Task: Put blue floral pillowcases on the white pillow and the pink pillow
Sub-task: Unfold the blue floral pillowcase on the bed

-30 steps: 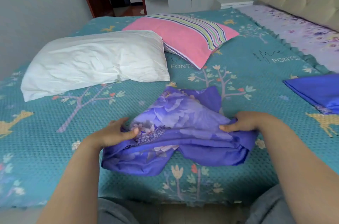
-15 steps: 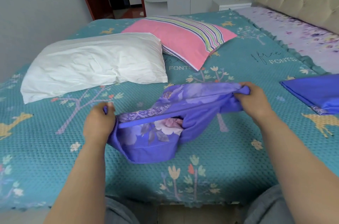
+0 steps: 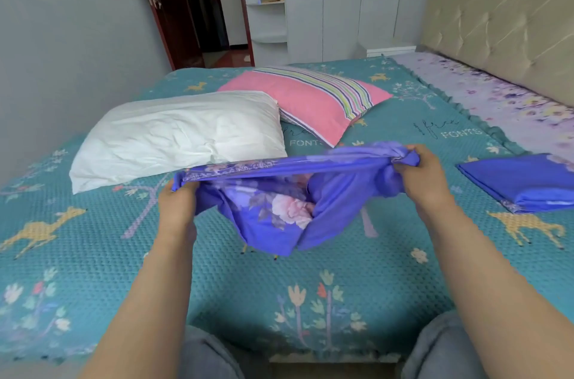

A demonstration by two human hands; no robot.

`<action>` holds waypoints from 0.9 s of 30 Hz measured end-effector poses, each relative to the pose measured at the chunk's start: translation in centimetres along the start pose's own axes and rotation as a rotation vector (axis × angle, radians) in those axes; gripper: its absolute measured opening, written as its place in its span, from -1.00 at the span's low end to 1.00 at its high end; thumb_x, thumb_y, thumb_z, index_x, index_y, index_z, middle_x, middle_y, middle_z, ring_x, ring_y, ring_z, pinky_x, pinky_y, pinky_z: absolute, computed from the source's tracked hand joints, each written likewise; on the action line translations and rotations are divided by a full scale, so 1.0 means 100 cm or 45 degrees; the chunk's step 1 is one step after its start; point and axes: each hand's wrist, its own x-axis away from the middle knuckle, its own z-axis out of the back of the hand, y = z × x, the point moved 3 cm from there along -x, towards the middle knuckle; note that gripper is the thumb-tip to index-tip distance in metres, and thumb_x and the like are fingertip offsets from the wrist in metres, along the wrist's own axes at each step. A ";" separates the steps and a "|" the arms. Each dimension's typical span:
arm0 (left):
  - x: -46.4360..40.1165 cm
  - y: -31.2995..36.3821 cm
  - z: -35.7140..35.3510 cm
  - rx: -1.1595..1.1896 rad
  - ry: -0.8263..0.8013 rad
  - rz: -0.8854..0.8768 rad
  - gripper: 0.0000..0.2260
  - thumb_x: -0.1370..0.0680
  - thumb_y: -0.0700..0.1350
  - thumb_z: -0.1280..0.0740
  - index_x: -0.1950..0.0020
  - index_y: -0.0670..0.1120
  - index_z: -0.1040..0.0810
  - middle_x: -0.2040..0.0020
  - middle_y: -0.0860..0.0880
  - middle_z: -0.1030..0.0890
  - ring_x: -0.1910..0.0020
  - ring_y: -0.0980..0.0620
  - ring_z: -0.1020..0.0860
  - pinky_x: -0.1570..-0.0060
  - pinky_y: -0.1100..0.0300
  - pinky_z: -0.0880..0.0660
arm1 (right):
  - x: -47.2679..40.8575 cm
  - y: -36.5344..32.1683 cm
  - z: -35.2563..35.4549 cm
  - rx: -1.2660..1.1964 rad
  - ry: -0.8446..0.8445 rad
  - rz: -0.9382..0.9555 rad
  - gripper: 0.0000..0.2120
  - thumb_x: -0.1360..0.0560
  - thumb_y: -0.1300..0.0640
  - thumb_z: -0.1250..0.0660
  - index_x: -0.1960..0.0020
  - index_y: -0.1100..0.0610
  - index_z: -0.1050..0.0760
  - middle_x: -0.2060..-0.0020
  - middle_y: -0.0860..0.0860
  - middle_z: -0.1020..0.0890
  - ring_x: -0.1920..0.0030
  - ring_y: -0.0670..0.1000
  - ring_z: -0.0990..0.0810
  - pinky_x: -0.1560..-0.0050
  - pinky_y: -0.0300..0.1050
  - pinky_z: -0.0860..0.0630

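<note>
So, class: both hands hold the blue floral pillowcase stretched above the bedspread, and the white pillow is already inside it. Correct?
Not quite. The head view shows the white pillow lying bare behind the blue floral pillowcase, not inside it. The left hand and right hand do hold it stretched.

second pillowcase (image 3: 525, 183) cut by right edge, pink pillow (image 3: 310, 99) partly behind white pillow (image 3: 177, 136)

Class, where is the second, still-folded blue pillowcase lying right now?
In the head view, the folded pillowcase lies on the teal bedspread at the right edge, beyond the right hand.
</note>
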 end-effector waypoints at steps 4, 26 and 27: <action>0.004 0.059 -0.009 0.194 0.031 -0.143 -0.74 -0.44 -0.33 -0.15 0.35 0.00 -0.30 0.39 0.08 -0.35 0.40 0.12 -0.29 0.37 0.23 -0.28 | 0.002 -0.052 0.011 -0.284 0.027 0.064 -0.77 -0.48 0.39 -0.22 0.11 0.06 -0.40 0.19 0.01 -0.51 0.25 -0.06 -0.46 0.23 -0.33 -0.40; -0.068 -0.008 -0.076 -1.681 -0.367 -0.593 -0.22 -0.42 0.16 -0.40 -0.53 0.04 -0.08 -0.53 -0.11 -0.07 -0.49 -0.17 -0.09 -0.42 -0.13 -0.09 | -0.038 0.036 -0.103 1.135 -0.552 0.123 -0.67 -0.54 0.07 -0.21 -0.24 0.21 -0.44 -0.24 0.21 -0.47 -0.21 0.20 -0.49 -0.17 0.01 -0.46; -0.047 -0.035 -0.082 -1.751 -0.535 -0.566 -0.28 -0.46 0.20 -0.33 -0.52 0.04 -0.12 -0.53 -0.08 -0.08 -0.49 -0.15 -0.09 -0.41 -0.14 -0.12 | -0.029 0.054 -0.109 1.161 -0.701 0.027 -0.62 -0.57 -0.05 -0.16 -0.19 0.22 -0.47 -0.20 0.19 -0.52 -0.18 0.19 -0.51 -0.13 -0.01 -0.46</action>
